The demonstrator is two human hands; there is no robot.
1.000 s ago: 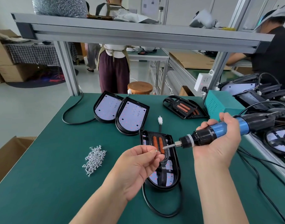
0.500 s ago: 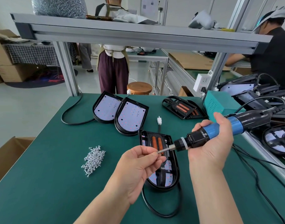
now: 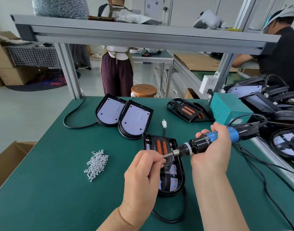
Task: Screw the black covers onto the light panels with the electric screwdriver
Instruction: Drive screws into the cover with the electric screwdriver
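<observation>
While right hand (image 3: 211, 153) grips screwdriver (image 3: 199, 145), left hand (image 3: 143, 174) now pinches its lowered bit (image 3: 168, 155)

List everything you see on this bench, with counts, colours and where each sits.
table: one, green, foreground
screws: one pile, silver, left of hands
open light panels: two, white boards black rims, centre back
covered light panel: one, black, beneath the hands
black covers: small stack, black, back right
connector: one, white, beyond covered panel
power box: one, teal, right edge
more panels: heap, black, far right
stool: one, brown, beyond table
electric screwdriver: one, blue and black, in right hand
left hand: one, pinches screwdriver's bit tip
right hand: one, grips screwdriver
</observation>
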